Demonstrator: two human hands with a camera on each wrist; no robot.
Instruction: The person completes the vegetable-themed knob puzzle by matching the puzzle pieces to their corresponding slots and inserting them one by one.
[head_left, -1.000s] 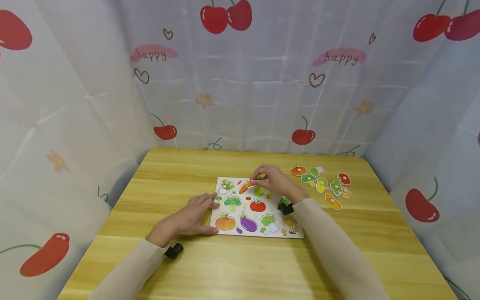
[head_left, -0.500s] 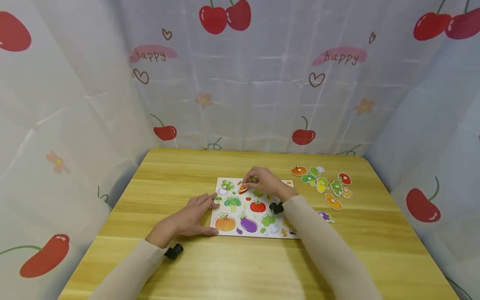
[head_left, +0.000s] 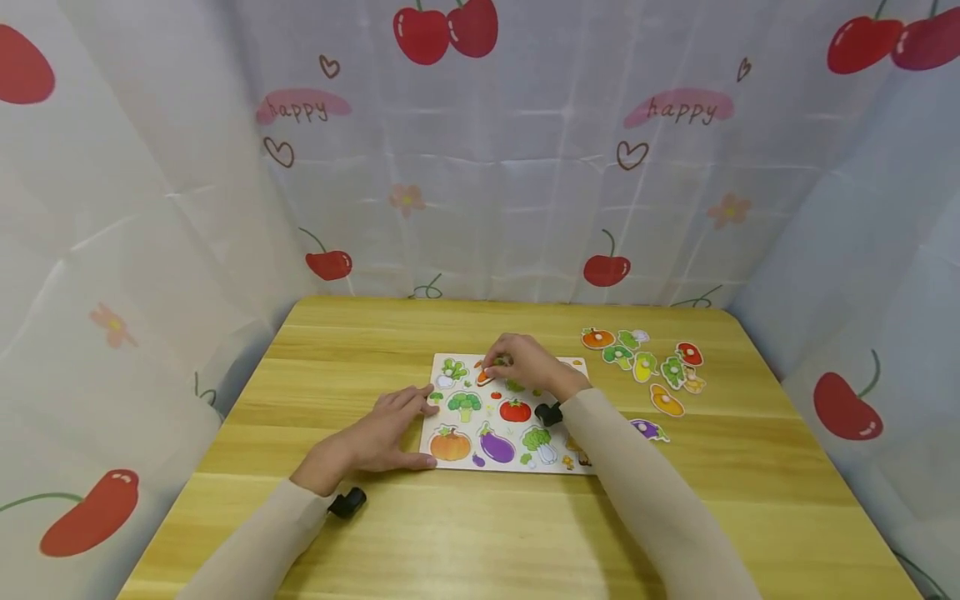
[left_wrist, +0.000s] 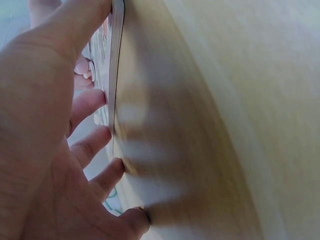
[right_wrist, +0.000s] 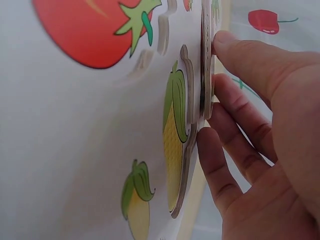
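Note:
A vegetable puzzle board lies on the table, its recesses printed with matching pictures. My left hand rests at its left side, fingers spread. The left wrist view has the thumb on the board's edge and fingertips along it. My right hand pinches the carrot puzzle piece over the carrot recess near the board's back edge. Seen from the right wrist, the thumb and fingers hold the piece's side, close over the board beside the corn recess. The hand hides part of the carrot.
Several knobbed vegetable pieces lie right of the board, among them a pumpkin, a broccoli, a red one and an orange-yellow one. The eggplant piece lies near my right sleeve. A printed curtain surrounds the table.
My right hand has moved left with the carrot piece, from beside the carrot recess to over it, then barely shifted. The left hand stays in place.

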